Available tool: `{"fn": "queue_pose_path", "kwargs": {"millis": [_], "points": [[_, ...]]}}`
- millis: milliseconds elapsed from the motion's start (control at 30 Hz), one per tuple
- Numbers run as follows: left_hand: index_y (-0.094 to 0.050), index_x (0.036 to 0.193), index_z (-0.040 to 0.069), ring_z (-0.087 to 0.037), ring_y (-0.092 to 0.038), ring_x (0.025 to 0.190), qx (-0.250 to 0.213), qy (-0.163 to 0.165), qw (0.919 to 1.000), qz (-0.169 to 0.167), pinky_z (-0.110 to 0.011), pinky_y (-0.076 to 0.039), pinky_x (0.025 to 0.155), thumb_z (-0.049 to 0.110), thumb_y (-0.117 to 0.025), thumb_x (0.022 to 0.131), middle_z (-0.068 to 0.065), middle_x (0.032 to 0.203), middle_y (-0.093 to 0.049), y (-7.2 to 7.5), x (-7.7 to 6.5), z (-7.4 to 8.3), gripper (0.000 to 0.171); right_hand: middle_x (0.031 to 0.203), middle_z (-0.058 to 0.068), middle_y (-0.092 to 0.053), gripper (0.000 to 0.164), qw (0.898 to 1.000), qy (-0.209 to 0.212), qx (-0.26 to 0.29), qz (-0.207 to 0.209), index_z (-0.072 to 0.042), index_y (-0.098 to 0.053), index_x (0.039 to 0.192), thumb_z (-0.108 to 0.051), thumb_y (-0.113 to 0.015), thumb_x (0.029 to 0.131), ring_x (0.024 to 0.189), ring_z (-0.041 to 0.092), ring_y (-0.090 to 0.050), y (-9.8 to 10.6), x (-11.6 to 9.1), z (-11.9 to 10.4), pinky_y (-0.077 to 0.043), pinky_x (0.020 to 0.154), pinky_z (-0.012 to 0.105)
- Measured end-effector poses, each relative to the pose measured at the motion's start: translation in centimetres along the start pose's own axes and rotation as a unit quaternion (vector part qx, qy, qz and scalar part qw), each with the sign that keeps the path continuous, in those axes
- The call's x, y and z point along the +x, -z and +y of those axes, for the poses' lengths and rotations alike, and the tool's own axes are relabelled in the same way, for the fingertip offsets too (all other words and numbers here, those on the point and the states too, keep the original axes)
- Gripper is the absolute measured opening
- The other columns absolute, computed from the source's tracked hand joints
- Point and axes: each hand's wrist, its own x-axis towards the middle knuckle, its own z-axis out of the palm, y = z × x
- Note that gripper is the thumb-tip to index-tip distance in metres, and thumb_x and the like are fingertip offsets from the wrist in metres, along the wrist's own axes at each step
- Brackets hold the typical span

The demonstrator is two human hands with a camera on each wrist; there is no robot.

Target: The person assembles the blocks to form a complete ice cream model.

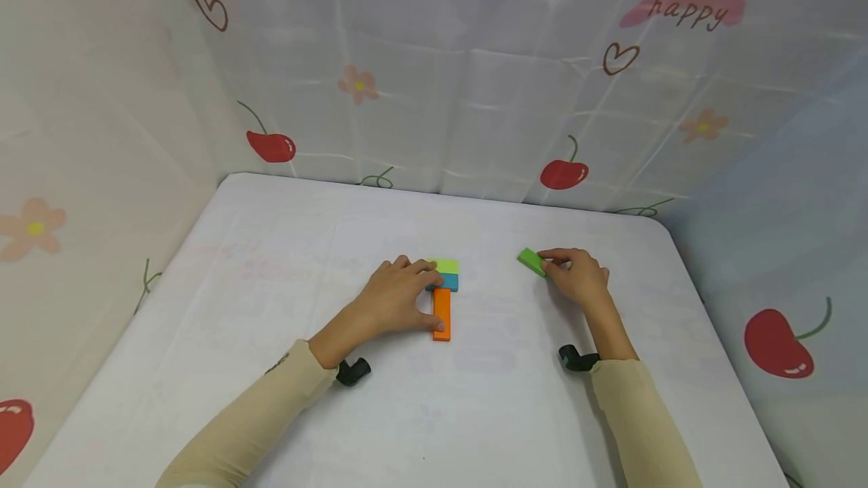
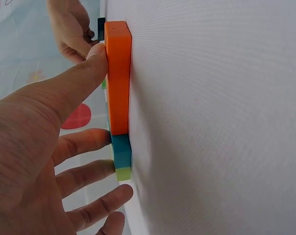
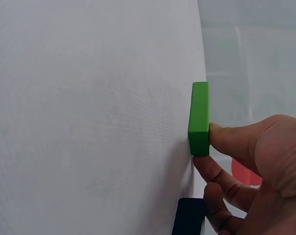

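Note:
Near the table's middle, an orange block (image 1: 442,315) lies lengthwise, its far end at a blue block (image 1: 449,282). A lime-green block (image 1: 446,266) lies right against the blue one's far side. My left hand (image 1: 393,296) is spread over these, thumb touching the orange block, two fingertips at the blue and lime ones. To the right, my right hand (image 1: 579,277) pinches one end of a green block (image 3: 199,115) between thumb and finger. Beside its other fingers sits a dark blue block (image 3: 188,217), hidden under the hand in the head view.
A white table (image 1: 420,413) carries the blocks. Its far edge meets a printed curtain (image 1: 461,96) with cherries and flowers, and similar curtains hang at both sides. Small black cameras (image 1: 353,372) sit at my wrists.

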Motion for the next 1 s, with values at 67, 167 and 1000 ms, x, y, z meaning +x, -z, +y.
{"fn": "queue_pose_path", "kwargs": {"millis": [67, 167, 1000], "points": [[-0.068, 0.143, 0.031, -0.024, -0.055, 0.129, 0.0, 0.0, 1.0, 0.001, -0.045, -0.047, 0.105, 0.07, -0.084, 0.081, 0.002, 0.165, -0.053, 0.0, 0.0, 0.0, 0.075, 0.127, 0.022, -0.074, 0.033, 1.0, -0.002, 0.002, 0.003, -0.017, -0.077, 0.134, -0.028, -0.064, 0.106, 0.124, 0.045, -0.063, -0.1, 0.0, 0.0, -0.032, 0.091, 0.057], [-0.068, 0.143, 0.031, -0.024, -0.055, 0.129, 0.001, 0.0, 1.0, 0.002, -0.046, -0.047, 0.105, 0.07, -0.084, 0.081, 0.002, 0.165, -0.053, 0.0, 0.0, 0.0, 0.075, 0.126, 0.021, -0.075, 0.033, 1.0, -0.002, 0.004, 0.008, -0.016, -0.077, 0.133, -0.029, -0.065, 0.106, 0.125, 0.046, -0.063, -0.2, 0.1, 0.1, -0.031, 0.094, 0.059], [-0.068, 0.141, 0.03, -0.026, -0.055, 0.126, -0.003, 0.0, 1.0, 0.003, -0.047, -0.048, 0.106, 0.068, -0.085, 0.082, 0.0, 0.163, -0.056, 0.1, -0.2, 0.1, 0.072, 0.119, 0.018, -0.075, 0.031, 0.999, 0.032, 0.04, -0.017, -0.016, -0.078, 0.132, -0.03, -0.066, 0.107, 0.113, 0.036, -0.064, -1.8, 3.1, -2.8, -0.034, 0.098, 0.055]]}}
